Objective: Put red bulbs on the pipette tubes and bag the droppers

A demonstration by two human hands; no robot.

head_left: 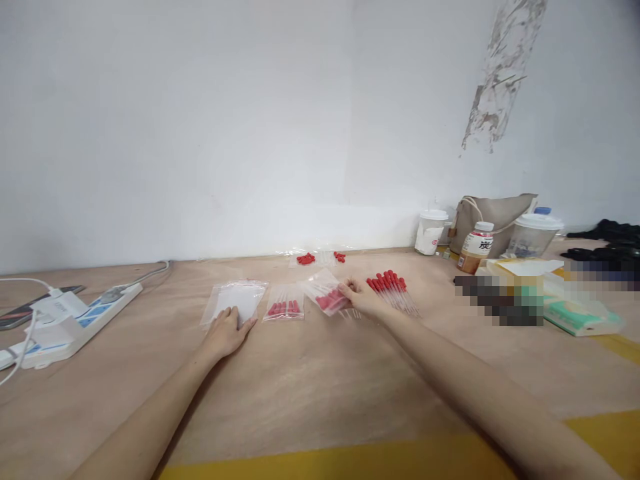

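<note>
My left hand [228,331] lies with fingers spread on a stack of clear plastic bags [239,297] with white showing through. My right hand [364,297] pinches the edge of a clear plastic bag [316,285], tilted and with several red-ended pieces inside. Between the hands, a filled bag [283,303] lies flat, holding several thin pieces that look like droppers with red bulbs. A fan of loose red-bulbed droppers [393,287] lies just right of my right hand. Some thin clear tips [354,313] show below that hand; their upper parts are hidden.
Small red pieces [306,258] lie on plastic near the wall. A power strip [95,317] with plugs and cables is at the left. At the right stand a lidded cup [431,232], a bottle [476,249], a bag [493,215] and a green tissue pack [575,310].
</note>
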